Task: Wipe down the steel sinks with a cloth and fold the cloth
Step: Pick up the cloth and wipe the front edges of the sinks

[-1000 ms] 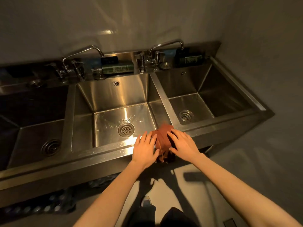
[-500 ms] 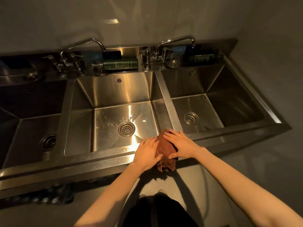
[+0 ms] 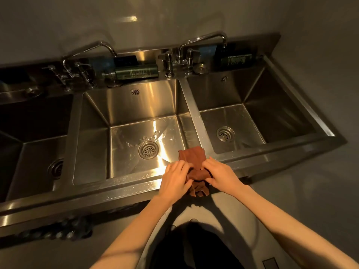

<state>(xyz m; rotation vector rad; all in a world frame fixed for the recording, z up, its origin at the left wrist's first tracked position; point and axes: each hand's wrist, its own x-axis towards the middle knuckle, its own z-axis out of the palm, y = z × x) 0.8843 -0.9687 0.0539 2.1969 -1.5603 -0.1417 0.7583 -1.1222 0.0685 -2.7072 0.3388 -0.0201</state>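
Head view: the rust-brown cloth [image 3: 192,155] lies on the front rim [image 3: 116,188] of the steel unit, where the divider [image 3: 191,113] between the middle sink [image 3: 136,105] and the right sink [image 3: 281,113] meets that rim. Its far end spreads flat toward the divider and its near end hangs crumpled over the front edge. The left hand [image 3: 175,178] and the right hand [image 3: 221,174] each grasp it at the waist, with fingers [image 3: 181,166] curled in and pinching the fabric from both sides.

The wiping looks finished or close to it. The cloth is out of the basins and both hands are busy shaping it. Droplets [image 3: 147,137] do remain on the middle sink's floor above the drain [image 3: 148,150], so that basin is not fully dry. The left sink [image 3: 38,142] is too dark to judge. The fold is under way but not done, as the cloth is bunched and not yet a neat stack.

Half a second ago both hands lay flatter on the cloth with the fingers nearly straight, covering most of it. They have since drawn toward the near edge and clenched on the fabric, uncovering its far end. The camera has also tipped slightly, though the cloth sits at the same spot on the rim.
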